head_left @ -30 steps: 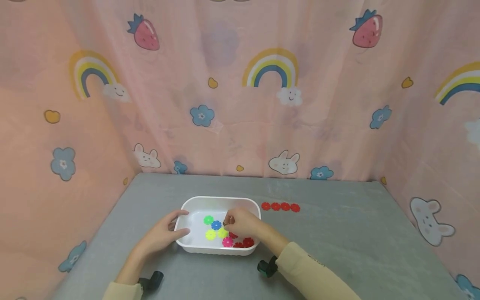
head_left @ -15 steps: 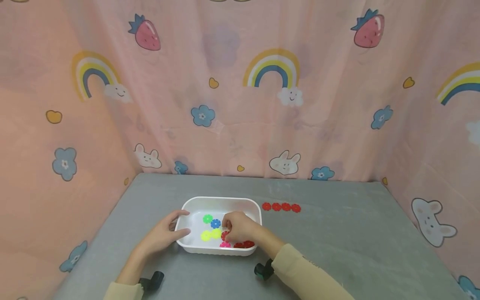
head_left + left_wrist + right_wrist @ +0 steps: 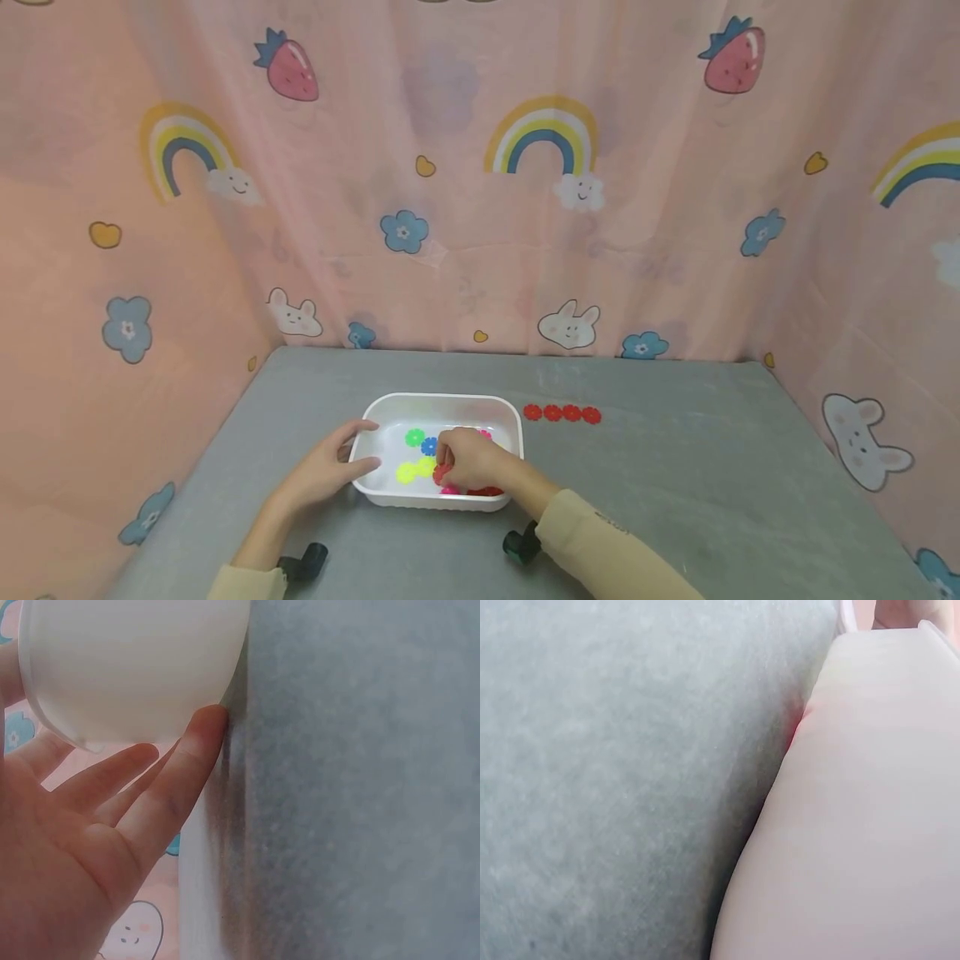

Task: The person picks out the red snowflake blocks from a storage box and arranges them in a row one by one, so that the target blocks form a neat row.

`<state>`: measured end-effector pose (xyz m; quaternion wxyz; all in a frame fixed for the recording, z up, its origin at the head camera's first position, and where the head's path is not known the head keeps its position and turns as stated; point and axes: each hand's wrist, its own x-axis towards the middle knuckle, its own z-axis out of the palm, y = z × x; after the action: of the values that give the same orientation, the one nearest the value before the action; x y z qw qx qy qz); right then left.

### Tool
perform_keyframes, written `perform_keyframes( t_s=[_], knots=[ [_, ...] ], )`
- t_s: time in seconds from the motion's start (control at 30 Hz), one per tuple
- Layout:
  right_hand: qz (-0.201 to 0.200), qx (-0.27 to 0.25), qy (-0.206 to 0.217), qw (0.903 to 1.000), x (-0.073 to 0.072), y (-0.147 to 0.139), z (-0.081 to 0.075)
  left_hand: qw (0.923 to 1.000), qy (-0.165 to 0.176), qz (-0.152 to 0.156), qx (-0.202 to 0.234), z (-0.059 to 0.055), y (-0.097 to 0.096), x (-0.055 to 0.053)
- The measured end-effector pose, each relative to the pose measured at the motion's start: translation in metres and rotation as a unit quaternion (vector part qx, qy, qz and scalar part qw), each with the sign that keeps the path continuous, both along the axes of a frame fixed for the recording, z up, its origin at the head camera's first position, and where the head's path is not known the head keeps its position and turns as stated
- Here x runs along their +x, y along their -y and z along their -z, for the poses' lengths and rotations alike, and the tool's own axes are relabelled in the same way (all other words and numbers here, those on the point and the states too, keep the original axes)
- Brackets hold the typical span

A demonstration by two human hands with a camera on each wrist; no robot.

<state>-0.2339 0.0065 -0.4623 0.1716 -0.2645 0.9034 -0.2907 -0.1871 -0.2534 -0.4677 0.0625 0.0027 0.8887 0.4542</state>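
Note:
A white plastic tray [image 3: 442,502] stands on the grey table with small notched flower-shaped discs inside. My left hand [image 3: 327,461] holds its left end, thumb and forefinger at the rim; in the left wrist view, other fingers [image 3: 169,787] lie against the outside wall. My right hand [image 3: 476,460] is down in the tray, and its curled fingers pinch a red disc [image 3: 440,475]. Left of that lie yellow discs [image 3: 406,473], a blue disc [image 3: 429,447] and a green disc [image 3: 415,437]. Pink and dark red discs [image 3: 486,492] are partly hidden by the hand.
Several red discs [image 3: 562,413] lie in a row on the table [image 3: 675,483], right of the tray's far corner. A pink patterned curtain [image 3: 465,250] surrounds the table's back and sides. The right wrist view is mostly table and tray wall [image 3: 855,810].
My right hand has moved left and slightly nearer inside the tray, the red disc coming along with it. The yellow discs have shifted left. My left hand stays on the tray.

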Motion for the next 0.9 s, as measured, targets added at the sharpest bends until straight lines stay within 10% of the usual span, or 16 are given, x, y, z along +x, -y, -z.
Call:
perform_keyframes(
  t_s=[0.9],
  knots=[
    [0.016,-0.098,-0.012,0.995,0.01,-0.051,-0.051,1.0,0.006,0.004,-0.002,-0.003,-0.002,0.002]
  ],
)
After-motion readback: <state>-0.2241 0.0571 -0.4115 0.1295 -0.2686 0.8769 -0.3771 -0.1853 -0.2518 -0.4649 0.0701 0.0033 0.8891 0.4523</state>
